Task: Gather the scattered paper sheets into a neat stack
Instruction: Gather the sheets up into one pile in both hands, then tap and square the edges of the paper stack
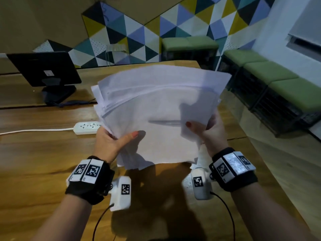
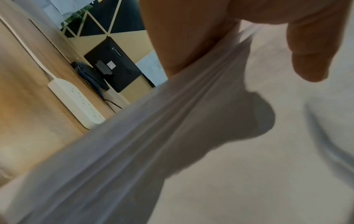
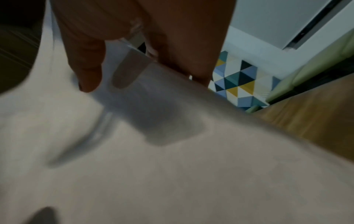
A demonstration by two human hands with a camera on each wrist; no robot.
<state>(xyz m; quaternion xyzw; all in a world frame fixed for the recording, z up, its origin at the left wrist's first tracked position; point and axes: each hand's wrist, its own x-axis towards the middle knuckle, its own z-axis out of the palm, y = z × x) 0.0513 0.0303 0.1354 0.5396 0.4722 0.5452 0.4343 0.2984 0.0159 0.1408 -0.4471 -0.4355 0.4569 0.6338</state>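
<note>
A loose bundle of white paper sheets [image 1: 156, 110] is lifted off the wooden table [image 1: 34, 162], tilted up toward me, edges fanned and uneven. My left hand [image 1: 111, 141] pinches its left edge, thumb on top and fingers underneath. My right hand [image 1: 206, 129] pinches the right edge the same way. In the left wrist view the fanned sheet edges [image 2: 172, 128] run under my thumb [image 2: 316, 50]. In the right wrist view my thumb [image 3: 84, 60] presses on the top sheet [image 3: 172, 174]. A pen-shaped shadow shows through the top sheet.
A black monitor [image 1: 45, 68] stands at the back left of the table. A white power strip [image 1: 86, 126] with its cord lies left of the papers. Green-cushioned benches [image 1: 271, 73] line the right wall beyond the table's edge.
</note>
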